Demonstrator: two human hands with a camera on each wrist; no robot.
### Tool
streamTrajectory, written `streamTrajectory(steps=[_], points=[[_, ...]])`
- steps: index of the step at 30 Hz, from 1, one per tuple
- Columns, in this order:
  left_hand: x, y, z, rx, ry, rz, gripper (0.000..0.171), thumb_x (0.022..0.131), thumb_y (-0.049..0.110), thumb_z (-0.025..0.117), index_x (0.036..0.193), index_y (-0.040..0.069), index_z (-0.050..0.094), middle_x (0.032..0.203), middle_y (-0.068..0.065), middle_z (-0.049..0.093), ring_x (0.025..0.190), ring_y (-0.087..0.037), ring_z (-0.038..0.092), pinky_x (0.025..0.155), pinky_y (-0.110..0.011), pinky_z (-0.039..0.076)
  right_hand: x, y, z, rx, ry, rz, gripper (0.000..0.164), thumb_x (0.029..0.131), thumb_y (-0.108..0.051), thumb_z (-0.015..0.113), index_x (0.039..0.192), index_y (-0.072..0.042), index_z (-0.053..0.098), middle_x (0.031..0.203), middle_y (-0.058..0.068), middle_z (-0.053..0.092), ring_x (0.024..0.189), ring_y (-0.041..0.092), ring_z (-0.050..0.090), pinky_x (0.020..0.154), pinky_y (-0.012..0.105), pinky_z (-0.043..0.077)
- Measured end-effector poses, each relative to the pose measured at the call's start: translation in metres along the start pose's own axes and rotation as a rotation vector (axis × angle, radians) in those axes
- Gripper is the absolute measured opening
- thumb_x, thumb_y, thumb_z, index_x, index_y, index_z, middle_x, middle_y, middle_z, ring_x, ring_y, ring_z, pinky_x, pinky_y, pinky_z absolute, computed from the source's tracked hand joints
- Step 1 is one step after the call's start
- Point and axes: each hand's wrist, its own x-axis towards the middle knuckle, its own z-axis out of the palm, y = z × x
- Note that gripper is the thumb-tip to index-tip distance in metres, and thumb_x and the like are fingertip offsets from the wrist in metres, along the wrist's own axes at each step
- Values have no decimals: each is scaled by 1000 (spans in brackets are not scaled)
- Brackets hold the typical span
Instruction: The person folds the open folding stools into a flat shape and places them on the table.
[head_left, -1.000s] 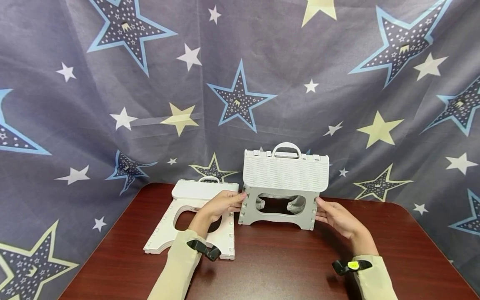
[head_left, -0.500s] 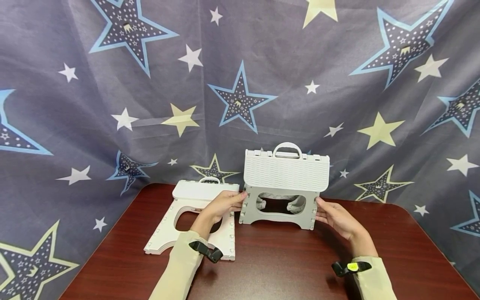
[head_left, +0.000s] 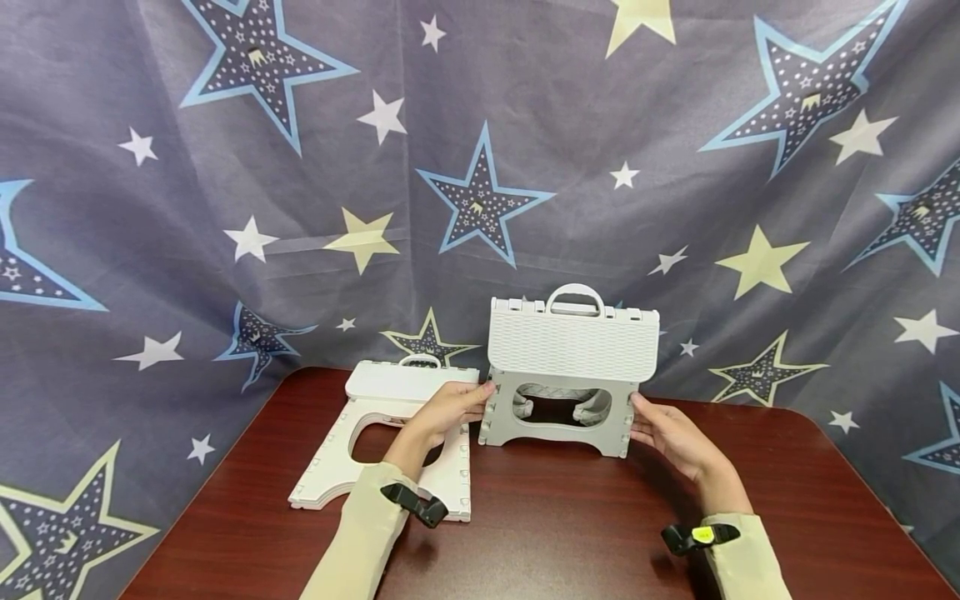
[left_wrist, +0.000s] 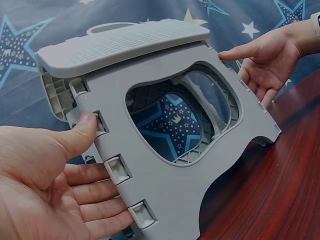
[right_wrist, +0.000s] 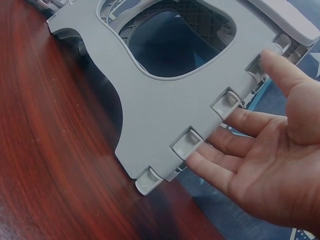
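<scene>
A light grey folding step stool (head_left: 573, 342) stands partly unfolded towards the back of the table, its textured seat tilted forward and a carry handle on top. My left hand (head_left: 444, 410) grips its left side edge. In the left wrist view, that thumb (left_wrist: 80, 135) lies on the front panel near a hinge, with the fingers behind the edge. The opposite edge is held by my right hand (head_left: 678, 437), thumb near an upper hinge and fingers curling behind the panel. Through the oval opening the rear legs show. Part of the back is hidden.
A second, white folding stool (head_left: 401, 382) lies folded flat on the left, partly covered by my left forearm. Behind the dark red wooden table (head_left: 555, 525) hangs a grey curtain (head_left: 585, 208) printed with stars.
The lower part of the grey stool has risen very slightly, along with my right hand. Both hands keep their places on its sides, and the white stool stays put.
</scene>
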Motion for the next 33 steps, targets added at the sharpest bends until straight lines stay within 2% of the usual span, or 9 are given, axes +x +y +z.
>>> streamTrajectory(steps=[4, 13, 27, 33], points=[[1, -1, 2, -17, 11, 2, 45, 107, 24, 54, 129, -15, 60, 130, -21, 67, 112, -20, 65, 114, -47, 46, 1, 0, 1, 1, 14, 2, 34, 112, -33, 39, 112, -9, 64, 102, -6, 71, 101, 5, 67, 94, 21, 55], [2, -2, 2, -16, -3, 10, 49, 108, 26, 52, 134, -15, 56, 140, -28, 59, 122, -27, 62, 117, -50, 41, 1, 0, 1, -1, 28, -8, 36, 111, -34, 40, 114, -7, 64, 102, -6, 72, 101, 6, 67, 94, 21, 55], [1, -1, 4, -15, 3, 12, 50, 107, 26, 52, 135, -15, 55, 141, -28, 58, 118, -23, 62, 116, -50, 43, 2, 1, 2, 3, 43, -6, 33, 111, -35, 41, 109, -13, 65, 100, -7, 71, 99, 6, 66, 93, 21, 55], [1, -1, 5, -6, 6, 7, 50, 108, 26, 51, 137, -14, 54, 144, -30, 55, 126, -31, 60, 116, -51, 42, 2, 1, 2, 2, 57, 1, 32, 111, -34, 41, 107, -13, 65, 99, -6, 69, 97, 7, 65, 93, 22, 55]])
